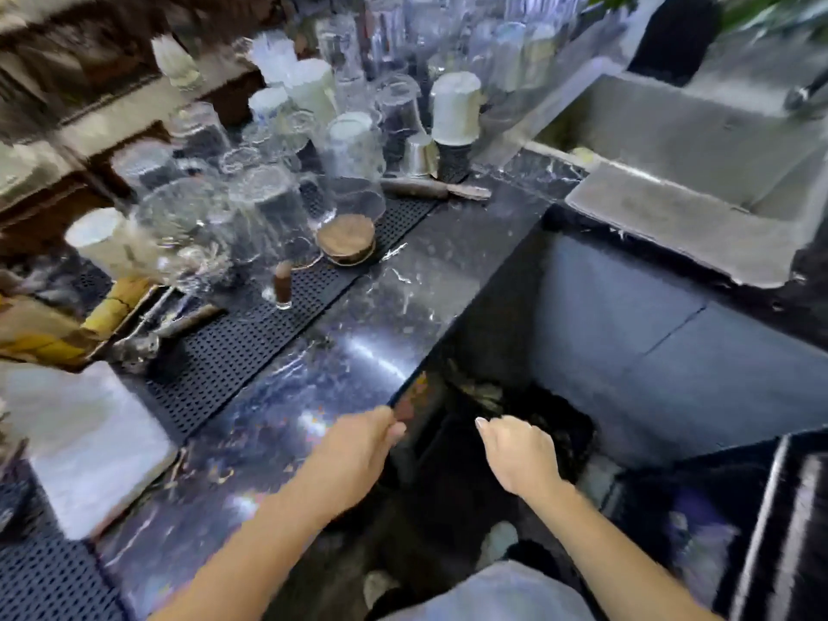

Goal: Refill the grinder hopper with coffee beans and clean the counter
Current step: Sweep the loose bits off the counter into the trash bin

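Cleaning step at the tabletop edge, with both hands low and nothing clearly held.

The left hand [358,445] rests curled at the front edge of the dark marble tabletop [340,333], fingers closed over the lip, though motion blur hides whether it pinches anything; the right hand [519,454] hangs just beside it, off the edge, loosely curled and empty, above a dark bin [537,414] below. I judge this the counter-cleaning part, perhaps brushing grounds off the edge into the bin; the next move calls for a cloth or brush. The tabletop's long axis runs away from the hands, up and to the right toward the sink [672,172]. Beyond the left hand lies a perforated mat [251,333] bearing upturned glasses [269,195]. No grinder hopper or beans can be seen.
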Motion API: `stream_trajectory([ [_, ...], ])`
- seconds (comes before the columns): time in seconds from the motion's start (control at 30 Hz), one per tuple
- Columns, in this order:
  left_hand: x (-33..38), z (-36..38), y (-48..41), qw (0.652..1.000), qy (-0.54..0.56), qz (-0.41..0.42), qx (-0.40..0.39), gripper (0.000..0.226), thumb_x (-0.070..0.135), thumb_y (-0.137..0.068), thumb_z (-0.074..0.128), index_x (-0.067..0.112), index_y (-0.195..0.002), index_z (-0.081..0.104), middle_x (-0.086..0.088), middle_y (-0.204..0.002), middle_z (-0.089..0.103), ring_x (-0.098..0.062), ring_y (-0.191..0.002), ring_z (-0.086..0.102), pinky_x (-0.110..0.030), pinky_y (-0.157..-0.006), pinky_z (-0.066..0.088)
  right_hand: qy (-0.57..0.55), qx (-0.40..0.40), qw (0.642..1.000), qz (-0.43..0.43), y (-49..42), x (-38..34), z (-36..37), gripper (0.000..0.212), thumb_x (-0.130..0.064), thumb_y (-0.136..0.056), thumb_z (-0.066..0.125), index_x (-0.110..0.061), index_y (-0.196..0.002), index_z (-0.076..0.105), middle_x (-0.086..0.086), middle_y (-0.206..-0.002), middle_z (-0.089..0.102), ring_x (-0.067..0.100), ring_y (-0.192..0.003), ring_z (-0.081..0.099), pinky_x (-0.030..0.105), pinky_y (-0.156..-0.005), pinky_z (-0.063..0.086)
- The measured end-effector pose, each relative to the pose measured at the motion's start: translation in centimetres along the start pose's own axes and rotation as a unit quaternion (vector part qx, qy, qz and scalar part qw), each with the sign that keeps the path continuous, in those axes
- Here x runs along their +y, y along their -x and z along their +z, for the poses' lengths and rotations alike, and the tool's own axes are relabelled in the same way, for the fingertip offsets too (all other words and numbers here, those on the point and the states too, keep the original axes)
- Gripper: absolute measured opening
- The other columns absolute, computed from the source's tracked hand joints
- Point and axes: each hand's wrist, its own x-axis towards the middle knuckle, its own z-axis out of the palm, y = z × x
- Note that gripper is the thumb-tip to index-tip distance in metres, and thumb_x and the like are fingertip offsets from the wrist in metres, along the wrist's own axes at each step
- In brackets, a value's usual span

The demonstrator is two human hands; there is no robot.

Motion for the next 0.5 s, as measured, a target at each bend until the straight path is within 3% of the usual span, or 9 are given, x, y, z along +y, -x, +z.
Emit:
stream_trajectory([
  [0.1, 5.9, 5.1, -6.1, 0.995, -0.057, 0.034, -0.068, 0.036, 0.04, -0.098, 0.04, 0.013, -0.074, 0.042, -0.018, -0.077, 0.064, -0.041, -0.079, 0.058, -0.042, -0.062, 0.041, 0.003, -0.019, 0.995, 0.098, 0.3, 7.6, 1.8, 0.052, -0.041, -0.099, 0.024, -0.015, -0.067, 0.056, 0.007, -0.077, 0.066, 0.03, -0.073, 0.065, 0.034, -0.057, 0.041],
  [0.2, 7.5, 11.9, -12.3, 0.984, -0.095, 0.014, -0.15, 0.043, 0.048, -0.098, 0.031, 0.017, -0.071, 0.042, -0.017, -0.086, 0.066, -0.042, -0.085, 0.06, -0.042, -0.066, 0.046, -0.044, -0.061, 0.976, 0.205, -0.7, 13.8, 5.3, 0.052, -0.042, -0.098, 0.025, -0.012, -0.084, 0.065, 0.011, -0.09, 0.069, 0.033, -0.086, 0.064, 0.036, -0.068, 0.045],
  [0.3, 5.9, 20.5, -18.4, 0.973, -0.107, -0.026, -0.202, 0.046, 0.048, -0.097, 0.032, 0.014, -0.082, 0.061, -0.018, -0.094, 0.067, -0.039, -0.09, 0.062, -0.04, -0.073, 0.049, -0.088, -0.076, 0.95, 0.289, -2.0, 19.3, 10.3, 0.051, -0.042, -0.098, 0.027, -0.01, -0.086, 0.066, 0.015, -0.093, 0.07, 0.034, -0.089, 0.063, 0.035, -0.069, 0.044],
  [0.37, 3.8, 27.4, -22.7, 0.964, -0.117, -0.037, -0.236, 0.044, 0.045, -0.096, 0.035, 0.013, -0.093, 0.064, -0.02, -0.099, 0.066, -0.039, -0.09, 0.063, -0.039, -0.073, 0.05, -0.126, -0.082, 0.931, 0.332, -3.7, 22.8, 15.2, 0.049, -0.042, -0.097, 0.03, -0.012, -0.077, 0.064, 0.018, -0.087, 0.068, 0.037, -0.089, 0.063, 0.036, -0.068, 0.042],
  [0.43, 1.7, 35.0, -26.5, 0.953, -0.133, -0.015, -0.272, 0.04, 0.042, -0.096, 0.038, 0.012, -0.101, 0.063, -0.021, -0.103, 0.065, -0.039, -0.091, 0.062, -0.04, -0.074, 0.051, -0.193, -0.09, 0.91, 0.355, -5.6, 26.1, 21.0, 0.046, -0.041, -0.096, 0.035, -0.02, -0.058, 0.048, 0.02, -0.076, 0.059, 0.04, -0.086, 0.062, 0.036, -0.066, 0.041],
  [0.5, 0.6, 40.2, -29.7, 0.944, -0.15, 0.018, -0.295, 0.036, 0.04, -0.094, 0.041, 0.01, -0.101, 0.062, -0.022, -0.102, 0.064, -0.04, -0.089, 0.061, -0.039, -0.071, 0.05, -0.226, -0.097, 0.9, 0.361, -7.5, 28.0, 24.8, 0.047, -0.042, -0.095, 0.038, -0.018, -0.055, 0.044, 0.022, -0.077, 0.061, 0.041, -0.084, 0.061, 0.039, -0.07, 0.046],
])
